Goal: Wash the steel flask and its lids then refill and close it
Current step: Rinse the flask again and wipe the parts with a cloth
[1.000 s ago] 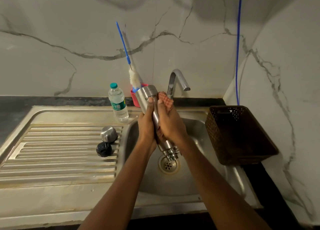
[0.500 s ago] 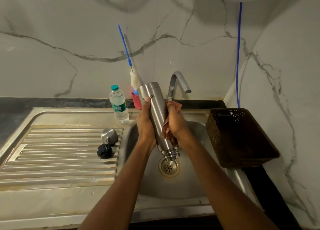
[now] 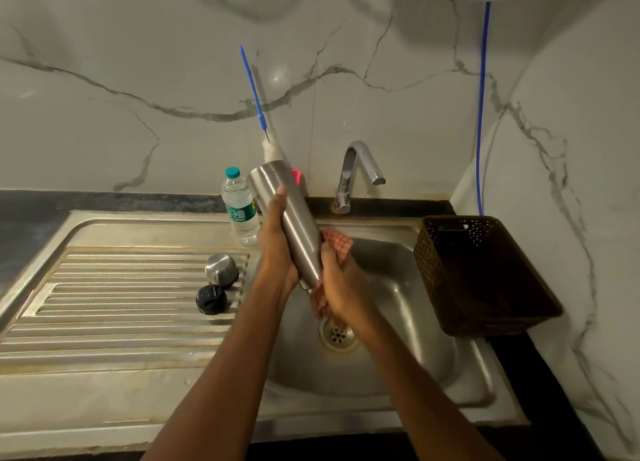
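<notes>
The steel flask (image 3: 292,221) is held upside down over the sink basin (image 3: 408,287), base up and tilted left, its mouth hidden behind my hands. My left hand (image 3: 277,249) grips its body from the left. My right hand (image 3: 337,287) holds a red checked scrub cloth (image 3: 337,244) against the flask's lower part near the neck. A steel outer lid (image 3: 221,268) and a black inner lid (image 3: 211,298) lie on the ribbed drainboard (image 3: 121,304) to the left.
A tap (image 3: 356,169) stands behind the basin, with no water seen running. A plastic water bottle (image 3: 239,207) and a red cup holding a blue-handled bottle brush (image 3: 258,107) stand at the back. A brown perforated basket (image 3: 481,273) sits on the right.
My right hand with the cloth slid down the flask from near its base to the neck end. The flask's raised base tipped further left.
</notes>
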